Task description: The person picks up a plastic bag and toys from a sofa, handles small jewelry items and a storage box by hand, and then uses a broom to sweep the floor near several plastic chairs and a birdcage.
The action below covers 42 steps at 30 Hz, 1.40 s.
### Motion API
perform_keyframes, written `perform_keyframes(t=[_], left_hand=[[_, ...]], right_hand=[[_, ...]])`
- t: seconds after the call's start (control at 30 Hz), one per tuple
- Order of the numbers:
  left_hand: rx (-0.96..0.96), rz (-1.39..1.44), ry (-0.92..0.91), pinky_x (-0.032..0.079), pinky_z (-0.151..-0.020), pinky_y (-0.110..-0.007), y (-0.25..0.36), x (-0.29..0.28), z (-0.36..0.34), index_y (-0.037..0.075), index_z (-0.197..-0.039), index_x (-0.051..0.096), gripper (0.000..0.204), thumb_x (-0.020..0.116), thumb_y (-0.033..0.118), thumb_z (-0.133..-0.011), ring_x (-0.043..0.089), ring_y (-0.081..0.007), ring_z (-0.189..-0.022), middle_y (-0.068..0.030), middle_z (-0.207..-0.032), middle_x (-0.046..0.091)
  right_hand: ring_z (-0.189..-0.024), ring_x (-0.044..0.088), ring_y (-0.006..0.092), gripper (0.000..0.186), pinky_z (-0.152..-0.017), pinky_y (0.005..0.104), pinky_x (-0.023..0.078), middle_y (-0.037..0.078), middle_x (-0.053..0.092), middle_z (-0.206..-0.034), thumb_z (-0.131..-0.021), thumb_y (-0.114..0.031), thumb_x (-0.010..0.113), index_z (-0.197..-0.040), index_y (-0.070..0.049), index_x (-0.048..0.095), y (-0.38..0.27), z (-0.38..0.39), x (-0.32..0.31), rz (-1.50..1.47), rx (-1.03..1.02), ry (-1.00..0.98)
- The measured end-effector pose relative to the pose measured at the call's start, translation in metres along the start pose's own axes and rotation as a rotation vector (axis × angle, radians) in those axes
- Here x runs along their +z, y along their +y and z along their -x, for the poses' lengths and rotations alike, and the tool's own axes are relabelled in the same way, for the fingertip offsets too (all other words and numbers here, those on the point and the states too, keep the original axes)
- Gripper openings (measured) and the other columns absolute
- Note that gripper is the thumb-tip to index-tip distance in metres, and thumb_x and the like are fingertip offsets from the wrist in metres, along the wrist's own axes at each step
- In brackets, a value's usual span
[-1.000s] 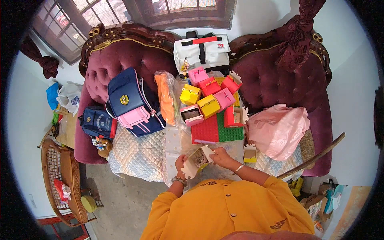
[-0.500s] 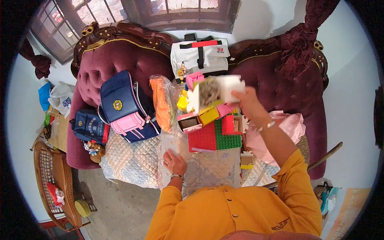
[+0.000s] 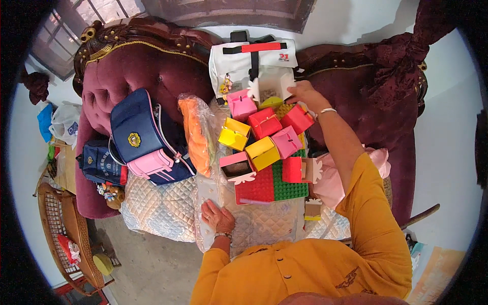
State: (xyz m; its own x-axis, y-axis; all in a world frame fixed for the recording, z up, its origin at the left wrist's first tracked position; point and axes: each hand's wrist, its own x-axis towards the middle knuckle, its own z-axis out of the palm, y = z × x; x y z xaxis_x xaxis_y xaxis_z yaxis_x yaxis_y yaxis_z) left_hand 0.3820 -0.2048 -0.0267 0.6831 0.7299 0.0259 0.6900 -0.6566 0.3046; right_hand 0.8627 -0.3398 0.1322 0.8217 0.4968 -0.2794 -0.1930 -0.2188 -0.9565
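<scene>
My right hand (image 3: pixel 306 96) is reached out to the far side, its fingers closed on the raised white flap of an open yellow gift box (image 3: pixel 271 103). That box stands behind the other small boxes, its white inside facing me. My left hand (image 3: pixel 218 217) lies flat with fingers spread on the plastic-covered tabletop (image 3: pixel 264 223). Between my hands sit a pink box (image 3: pixel 241 104), a red box (image 3: pixel 264 123), another red box (image 3: pixel 298 119), a yellow box (image 3: pixel 234 134), another yellow box (image 3: pixel 263 153) and a second pink box (image 3: pixel 287 142). Two more stand open: one at left (image 3: pixel 236 165), one red (image 3: pixel 293 170).
Under the boxes is a studded red and green baseplate (image 3: pixel 291 189) with a thin purple stick (image 3: pixel 254 202). A wrapped orange item (image 3: pixel 195 137) and a navy schoolbag (image 3: pixel 137 124) stand left. Behind is a white bag (image 3: pixel 239 61); pink cloth (image 3: pixel 373 160) lies right.
My right hand has carried the open yellow box away from me and lowered it behind the other boxes. My left hand stays on the table, and the whole view has shifted slightly.
</scene>
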Motion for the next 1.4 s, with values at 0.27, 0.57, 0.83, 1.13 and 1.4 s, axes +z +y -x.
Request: perform_keyframes(t=[0.27,0.57,0.83,1.13,1.4], left_hand=[[-0.015,0.011,-0.016,0.014,-0.105,-0.056,0.002,0.000,0.000,-0.003,-0.139,0.025,0.069,0.049,0.025,-0.080,0.024,-0.0412,-0.131,-0.0250,-0.138,0.031],[-0.031,-0.001,-0.019,0.015,-0.106,-0.055,0.002,-0.002,-0.001,-0.002,-0.140,0.025,0.069,0.049,0.026,-0.080,0.025,-0.0403,-0.131,-0.0237,-0.138,0.030],[-0.008,-0.012,-0.007,0.016,-0.105,-0.055,0.002,-0.001,-0.001,-0.002,-0.139,0.026,0.070,0.050,0.024,-0.080,0.026,-0.0397,-0.129,-0.0229,-0.138,0.030],[0.019,0.004,0.024,0.017,-0.105,-0.054,0.001,0.001,-0.003,-0.002,-0.138,0.027,0.069,0.051,0.023,-0.079,0.026,-0.0395,-0.130,-0.0227,-0.138,0.030],[-0.014,-0.032,0.019,0.017,-0.105,-0.053,0.001,0.002,-0.002,-0.002,-0.138,0.028,0.069,0.051,0.024,-0.078,0.026,-0.0393,-0.130,-0.0224,-0.136,0.032]], right_hand=[[-0.088,0.060,0.0412,0.044,-0.079,0.0438,0.048,0.026,0.063,-0.092,-0.082,-0.038,0.058,-0.101,0.002,0.061,0.001,-0.002,0.037,1.115,-0.245,0.163],[-0.086,0.063,0.0378,0.044,-0.078,0.0385,0.050,0.024,0.065,-0.093,-0.085,-0.032,0.057,-0.113,0.003,0.058,0.005,0.004,0.039,0.634,-0.398,0.346],[-0.095,0.062,0.0277,0.044,-0.076,0.0362,0.050,0.018,0.065,-0.101,-0.084,-0.034,0.058,-0.113,-0.001,0.059,0.035,0.019,-0.044,0.731,-0.588,0.786],[-0.096,0.061,0.0266,0.052,-0.078,0.0480,0.051,0.009,0.060,-0.109,-0.084,-0.050,0.058,-0.116,-0.010,0.057,0.057,0.054,-0.024,-0.171,0.404,0.149],[-0.086,0.061,0.0255,0.046,-0.065,0.0378,0.052,0.010,0.063,-0.099,-0.084,-0.047,0.056,-0.110,-0.009,0.060,0.048,0.047,0.035,-0.098,0.311,0.208]])
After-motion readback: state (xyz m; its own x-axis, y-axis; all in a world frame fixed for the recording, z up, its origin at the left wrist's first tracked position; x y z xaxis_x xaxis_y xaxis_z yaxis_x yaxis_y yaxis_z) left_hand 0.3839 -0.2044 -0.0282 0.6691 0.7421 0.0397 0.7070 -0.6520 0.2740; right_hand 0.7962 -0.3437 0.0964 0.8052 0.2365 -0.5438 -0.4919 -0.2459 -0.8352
